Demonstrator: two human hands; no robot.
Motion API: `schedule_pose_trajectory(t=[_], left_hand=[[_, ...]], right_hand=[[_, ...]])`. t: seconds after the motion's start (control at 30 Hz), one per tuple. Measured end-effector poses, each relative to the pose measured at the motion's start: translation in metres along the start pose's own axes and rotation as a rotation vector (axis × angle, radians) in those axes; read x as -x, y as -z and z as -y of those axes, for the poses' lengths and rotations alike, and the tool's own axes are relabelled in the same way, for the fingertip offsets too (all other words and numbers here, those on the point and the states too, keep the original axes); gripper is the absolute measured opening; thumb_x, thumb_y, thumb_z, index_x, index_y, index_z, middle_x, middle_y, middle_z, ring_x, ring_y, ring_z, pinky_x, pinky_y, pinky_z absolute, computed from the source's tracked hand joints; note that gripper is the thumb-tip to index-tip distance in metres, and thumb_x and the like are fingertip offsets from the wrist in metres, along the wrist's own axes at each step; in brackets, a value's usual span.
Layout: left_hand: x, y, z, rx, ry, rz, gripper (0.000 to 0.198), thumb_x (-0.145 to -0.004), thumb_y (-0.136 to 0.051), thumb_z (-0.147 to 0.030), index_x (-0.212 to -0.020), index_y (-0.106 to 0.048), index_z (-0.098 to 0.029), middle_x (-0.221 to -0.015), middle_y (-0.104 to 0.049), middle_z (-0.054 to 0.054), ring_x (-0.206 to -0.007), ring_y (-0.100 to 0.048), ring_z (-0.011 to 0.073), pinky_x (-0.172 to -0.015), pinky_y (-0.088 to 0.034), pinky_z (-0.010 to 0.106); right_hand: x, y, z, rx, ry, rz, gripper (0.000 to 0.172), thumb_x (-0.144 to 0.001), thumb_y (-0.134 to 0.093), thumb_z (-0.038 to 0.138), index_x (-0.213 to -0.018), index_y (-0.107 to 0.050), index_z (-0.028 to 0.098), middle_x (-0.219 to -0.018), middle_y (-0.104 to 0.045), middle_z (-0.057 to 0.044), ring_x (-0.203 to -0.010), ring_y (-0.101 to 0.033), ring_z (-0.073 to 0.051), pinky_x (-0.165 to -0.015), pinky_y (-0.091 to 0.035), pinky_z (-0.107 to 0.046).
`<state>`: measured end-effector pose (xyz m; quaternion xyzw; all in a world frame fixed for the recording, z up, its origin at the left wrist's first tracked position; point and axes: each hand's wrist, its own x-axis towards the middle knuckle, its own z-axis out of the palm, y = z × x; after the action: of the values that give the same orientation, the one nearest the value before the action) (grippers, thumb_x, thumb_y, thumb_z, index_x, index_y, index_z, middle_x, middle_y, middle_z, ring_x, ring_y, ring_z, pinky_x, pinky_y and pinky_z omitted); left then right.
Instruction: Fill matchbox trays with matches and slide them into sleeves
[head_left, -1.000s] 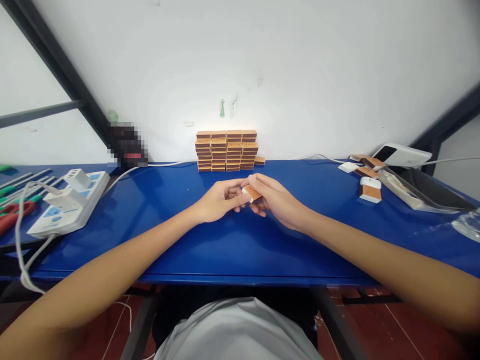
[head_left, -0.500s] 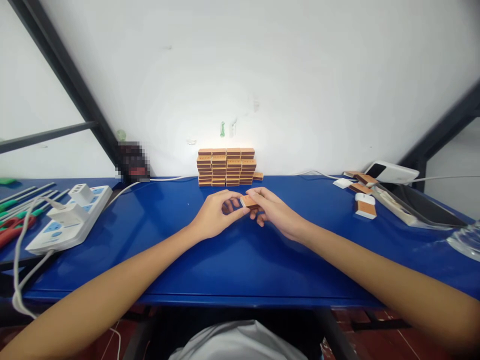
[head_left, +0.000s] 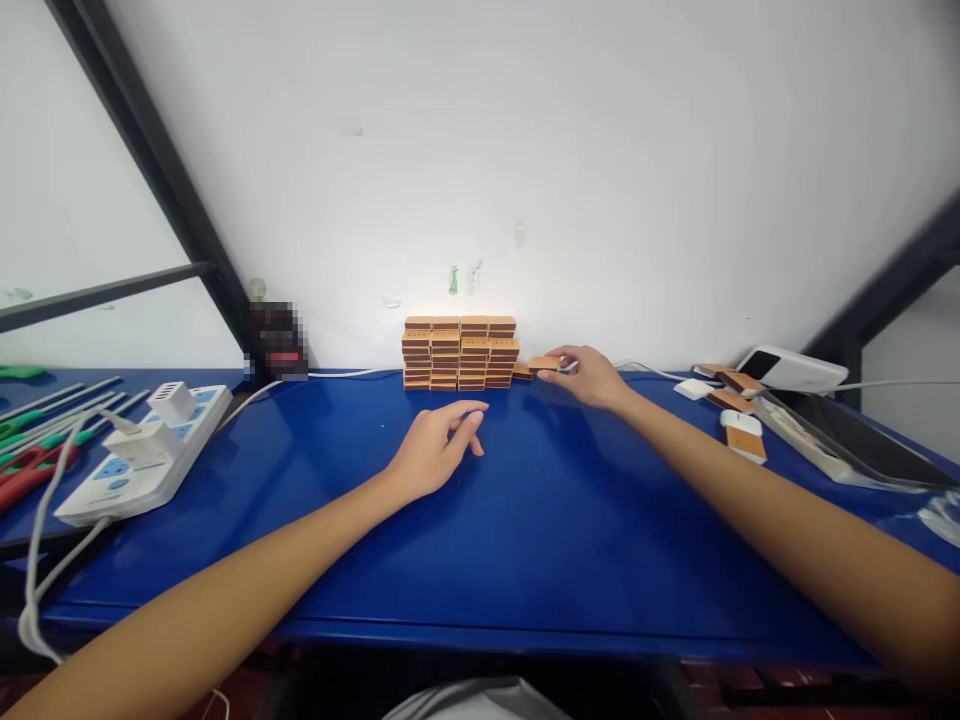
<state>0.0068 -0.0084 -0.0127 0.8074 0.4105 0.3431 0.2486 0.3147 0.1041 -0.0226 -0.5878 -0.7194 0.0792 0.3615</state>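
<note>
Against the wall, stacked matchboxes (head_left: 460,355) form a block of several columns on the blue table (head_left: 480,560). A single low matchbox (head_left: 522,371) lies at the block's right side. Between thumb and fingers my right hand (head_left: 589,376) pinches another matchbox (head_left: 544,364), held just right of that low one; whether it touches the table cannot be made out. My left hand (head_left: 439,447) hovers or rests in front of the block, fingers apart and slightly curled, with nothing in it.
A white power strip (head_left: 161,450) with plugs and cables lies left, beside red-handled and green-handled tools (head_left: 37,465). At right are loose matchboxes (head_left: 731,400), a white device (head_left: 793,369) and a dark flat item (head_left: 862,440). Metal frame bars slant on both sides.
My right hand has carried the matchbox away from my left hand, forward and right, to beside the block. My left hand has let go of it. The view has shifted slightly.
</note>
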Motion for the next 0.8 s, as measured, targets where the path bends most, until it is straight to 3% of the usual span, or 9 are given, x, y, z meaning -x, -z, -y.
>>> schedule_pose_trajectory(t=[0.07,0.17,0.23,0.3,0.4,0.57,0.73,0.8], left_hand=[[0.003,0.001,-0.005,0.029,-0.013,-0.037,0.044,-0.113,-0.037,-0.04,-0.147,-0.061,-0.025,-0.089,-0.083,0.0,-0.069,-0.071,0.0191,-0.074,-0.055,0.034],[0.002,0.006,-0.005,0.08,-0.082,-0.178,0.044,-0.11,-0.038,-0.028,-0.152,-0.053,-0.026,-0.112,-0.083,0.002,-0.097,-0.075,0.0209,-0.092,-0.056,0.037],[-0.002,0.014,-0.001,0.111,-0.121,-0.278,0.039,-0.108,-0.044,-0.028,-0.145,-0.057,-0.024,-0.119,-0.081,0.005,-0.11,-0.073,0.0223,-0.101,-0.053,0.039],[-0.008,0.023,0.004,0.112,-0.104,-0.345,0.031,-0.108,-0.05,-0.034,-0.133,-0.064,-0.021,-0.111,-0.081,0.006,-0.11,-0.074,0.0228,-0.105,-0.052,0.04],[-0.018,0.038,0.014,0.171,-0.05,-0.442,0.03,-0.107,-0.056,-0.044,-0.117,-0.07,-0.019,-0.097,-0.081,0.006,-0.097,-0.076,0.0224,-0.097,-0.055,0.037],[-0.027,0.054,0.024,0.169,-0.043,-0.598,0.035,-0.106,-0.056,-0.049,-0.11,-0.073,-0.019,-0.088,-0.079,0.005,-0.089,-0.075,0.0209,-0.086,-0.056,0.033],[-0.029,0.065,0.021,0.137,-0.053,-0.567,0.035,-0.11,-0.046,-0.045,-0.118,-0.07,-0.02,-0.079,-0.078,0.004,-0.086,-0.077,0.0223,-0.087,-0.059,0.036],[-0.03,0.072,0.017,0.145,-0.095,-0.545,0.033,-0.109,-0.043,-0.037,-0.129,-0.065,-0.022,-0.09,-0.08,0.006,-0.095,-0.078,0.0233,-0.088,-0.061,0.039]], right_hand=[[-0.018,-0.008,-0.012,-0.009,-0.034,0.028,0.036,-0.082,-0.081,0.045,-0.107,-0.077,0.019,-0.092,-0.074,-0.008,-0.084,-0.067,-0.025,-0.075,-0.051,-0.036],[-0.03,-0.025,-0.016,-0.085,-0.041,0.057,0.034,-0.084,-0.078,0.042,-0.108,-0.073,0.018,-0.091,-0.074,-0.007,-0.081,-0.067,-0.023,-0.076,-0.052,-0.036],[-0.03,-0.034,-0.016,-0.096,-0.045,0.036,0.037,-0.083,-0.079,0.041,-0.111,-0.07,0.018,-0.092,-0.075,-0.007,-0.081,-0.067,-0.022,-0.077,-0.052,-0.036],[-0.028,-0.04,-0.017,-0.068,-0.031,0.025,0.04,-0.082,-0.081,0.041,-0.113,-0.067,0.019,-0.094,-0.075,-0.006,-0.08,-0.067,-0.022,-0.077,-0.052,-0.036],[-0.024,-0.041,-0.019,0.006,0.017,0.037,0.039,-0.082,-0.082,0.039,-0.112,-0.065,0.021,-0.097,-0.074,-0.005,-0.081,-0.067,-0.022,-0.077,-0.051,-0.036],[-0.025,-0.03,-0.018,0.107,0.037,0.019,0.033,-0.086,-0.078,0.038,-0.112,-0.065,0.02,-0.096,-0.074,-0.006,-0.086,-0.068,-0.024,-0.079,-0.05,-0.037],[-0.005,-0.002,0.003,0.126,0.04,0.04,0.026,-0.09,-0.072,0.039,-0.106,-0.07,0.019,-0.094,-0.075,-0.007,-0.077,-0.066,-0.022,-0.074,-0.049,-0.036],[0.016,0.013,0.016,0.133,0.102,0.045,0.019,-0.091,-0.068,0.037,-0.099,-0.073,0.02,-0.092,-0.076,-0.007,-0.073,-0.064,-0.021,-0.071,-0.048,-0.036]])
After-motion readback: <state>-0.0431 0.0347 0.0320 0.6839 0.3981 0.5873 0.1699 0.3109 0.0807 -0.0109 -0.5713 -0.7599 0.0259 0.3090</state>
